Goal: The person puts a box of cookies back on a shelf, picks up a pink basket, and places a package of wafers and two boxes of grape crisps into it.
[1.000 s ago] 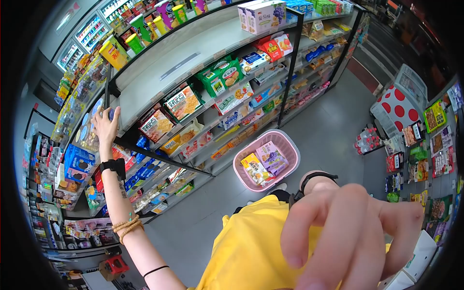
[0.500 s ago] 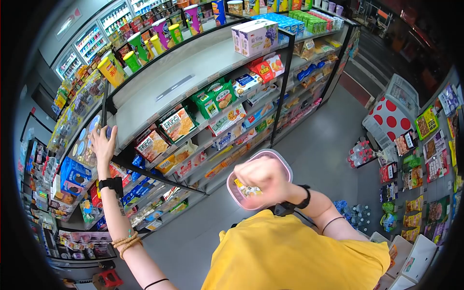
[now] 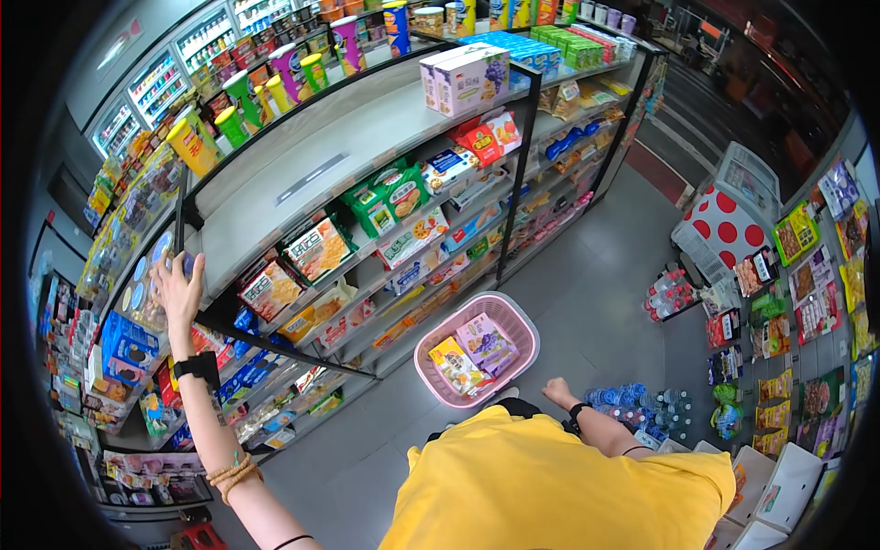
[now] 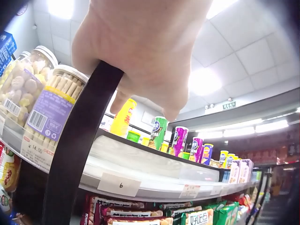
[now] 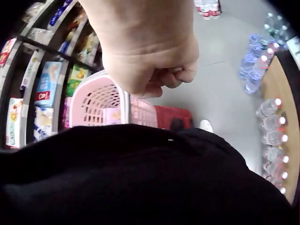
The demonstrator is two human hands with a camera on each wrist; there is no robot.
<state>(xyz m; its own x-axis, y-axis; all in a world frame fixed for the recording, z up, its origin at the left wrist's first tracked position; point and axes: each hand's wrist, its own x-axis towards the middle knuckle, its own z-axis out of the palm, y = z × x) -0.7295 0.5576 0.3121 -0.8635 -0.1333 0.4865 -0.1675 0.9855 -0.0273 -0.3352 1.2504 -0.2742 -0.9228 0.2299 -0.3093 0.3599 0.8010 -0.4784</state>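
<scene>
My left hand (image 3: 179, 289) rests with spread fingers at the top of a black shelf post (image 4: 86, 131) at the shelf corner. Beside it stand clear jars, among them a jar of biscuit sticks (image 4: 56, 101) with a purple label. My right hand (image 3: 557, 394) hangs low at my side, fingers loosely curled round nothing. On the floor in front of me is a pink basket (image 3: 532, 337). Inside lie a purple box with grapes on it (image 3: 490, 344) and a yellow-and-white pack (image 3: 454, 363).
The shelf's top board (image 3: 247, 206) carries purple-and-white boxes (image 3: 466, 78) toward its right end. Biscuit packs such as a green one (image 3: 385, 197) fill the tiers below. Bottled water (image 3: 642, 408) stands on the floor at right, near hanging snack bags (image 3: 775, 385).
My right hand has swung down from close to the camera, past the basket, to my side. The left hand stays at the post while the head view has shifted slightly.
</scene>
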